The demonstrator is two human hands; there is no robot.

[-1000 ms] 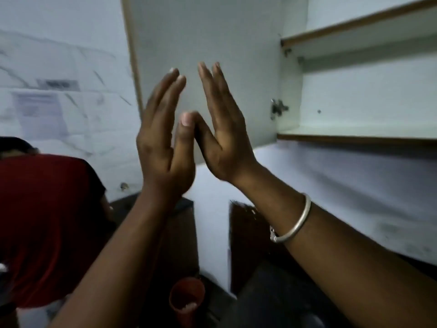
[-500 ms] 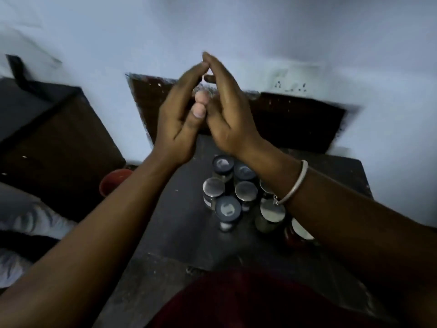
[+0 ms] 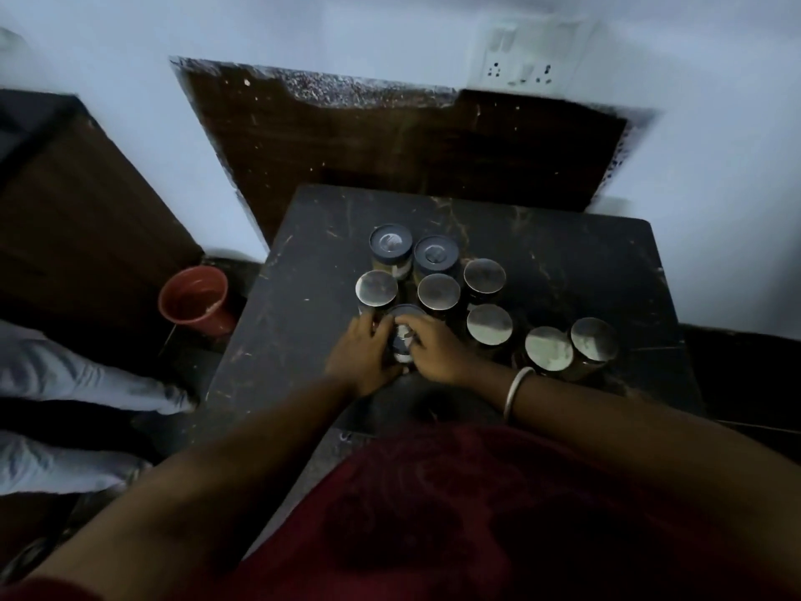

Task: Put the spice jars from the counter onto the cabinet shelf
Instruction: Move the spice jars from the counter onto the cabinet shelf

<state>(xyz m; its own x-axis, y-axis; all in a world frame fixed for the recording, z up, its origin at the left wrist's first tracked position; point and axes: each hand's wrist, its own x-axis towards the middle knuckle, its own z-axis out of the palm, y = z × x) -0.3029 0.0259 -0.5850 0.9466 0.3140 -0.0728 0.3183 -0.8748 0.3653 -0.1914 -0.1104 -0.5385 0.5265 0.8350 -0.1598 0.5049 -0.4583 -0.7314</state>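
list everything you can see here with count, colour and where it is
dark-lid spice jars: 3, dark blue-grey lids; two at the cluster's back, one at its front between both hands
metal-lid spice jars: 6, silver lids; middle and right of the counter
counter: 1, black, centre
cup: 1, red-brown, floor left of the counter
wall socket plate: 1, white, wall top right
bangle: 1, silver, right wrist
left hand: fingers on the front jar's left side
right hand: fingers on its right side
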